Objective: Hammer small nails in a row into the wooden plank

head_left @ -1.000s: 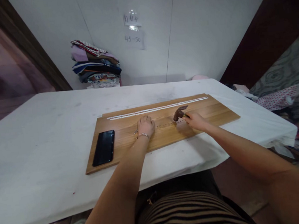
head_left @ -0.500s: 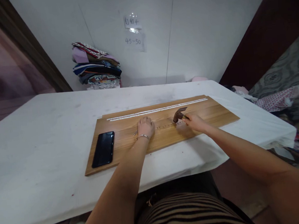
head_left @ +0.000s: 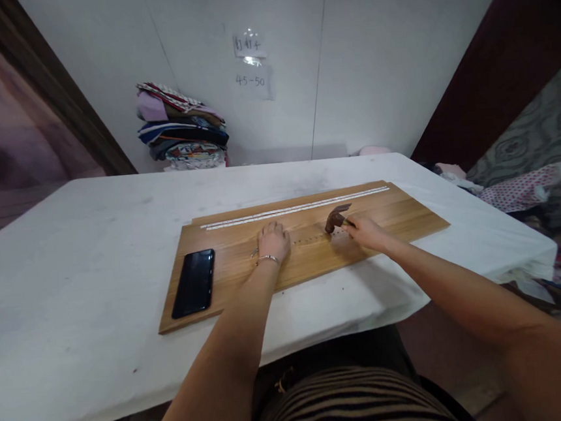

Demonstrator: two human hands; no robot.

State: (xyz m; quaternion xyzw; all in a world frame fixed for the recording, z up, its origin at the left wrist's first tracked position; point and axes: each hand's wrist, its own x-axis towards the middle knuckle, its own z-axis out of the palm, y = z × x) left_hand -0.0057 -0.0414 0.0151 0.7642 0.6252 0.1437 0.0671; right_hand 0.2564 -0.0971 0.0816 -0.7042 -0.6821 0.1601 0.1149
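Note:
A wooden board (head_left: 398, 213) lies flat, with a row of small nails (head_left: 309, 239) standing along its middle. My right hand (head_left: 365, 232) is closed round the handle of a claw hammer (head_left: 336, 219). The hammer's head is low over the right part of the nail row; whether it touches a nail I cannot tell. My left hand (head_left: 273, 240) rests palm down on the board, fingers stretched out, just left of the nails. A bracelet (head_left: 268, 259) circles that wrist. On the board's left end lies a black phone (head_left: 193, 283).
Two white measuring strips (head_left: 295, 208) run along the board's far side. The board is on a table with a white cloth (head_left: 84, 273). Folded clothes (head_left: 182, 124) are stacked at the back left, against a wall with paper notes (head_left: 253, 80).
Both hands and the hammer hold nearly the same places. The whole view has shifted by a few pixels.

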